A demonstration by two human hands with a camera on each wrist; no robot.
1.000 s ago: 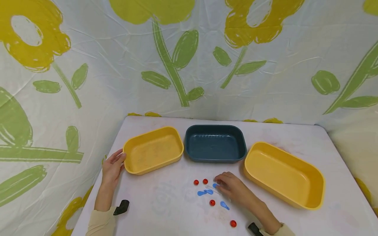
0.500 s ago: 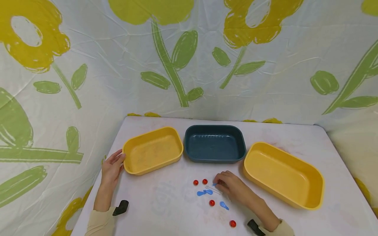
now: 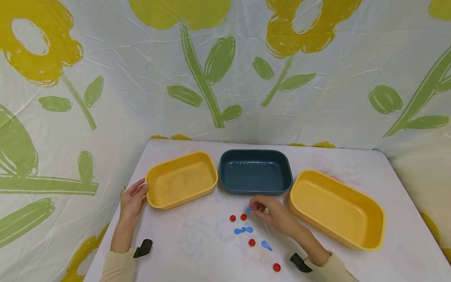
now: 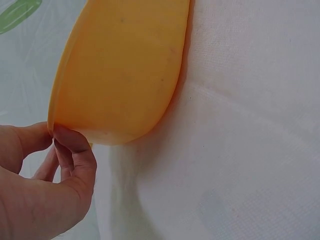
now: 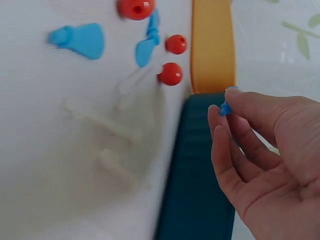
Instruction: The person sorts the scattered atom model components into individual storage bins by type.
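My left hand (image 3: pixel 132 203) is at the left yellow bin (image 3: pixel 181 180). In the left wrist view its thumb and fingers pinch the rim of that bin. My right hand (image 3: pixel 276 215) is just in front of the dark teal bin (image 3: pixel 256 172). Between thumb and fingertips it pinches a small blue balloon (image 5: pixel 226 108), mostly hidden by the fingers. Other blue balloons (image 3: pixel 266 245), flat with narrow necks, lie on the table. Around them are several red beads (image 3: pixel 251 243). Thin whitish sticks (image 5: pixel 102 120) lie close by, blurred in the right wrist view.
A larger yellow bin (image 3: pixel 338 211) stands at an angle on the right of the white-covered table (image 3: pixel 197 250). Flower-printed cloth (image 3: pixel 141 78) hangs behind and at the sides. Black wrist cameras (image 3: pixel 143 248) sit at both sleeves.
My right hand has picked up a blue balloon from beside the sticks and moved slightly up and left, toward the teal bin. The left hand keeps its place on the yellow bin.
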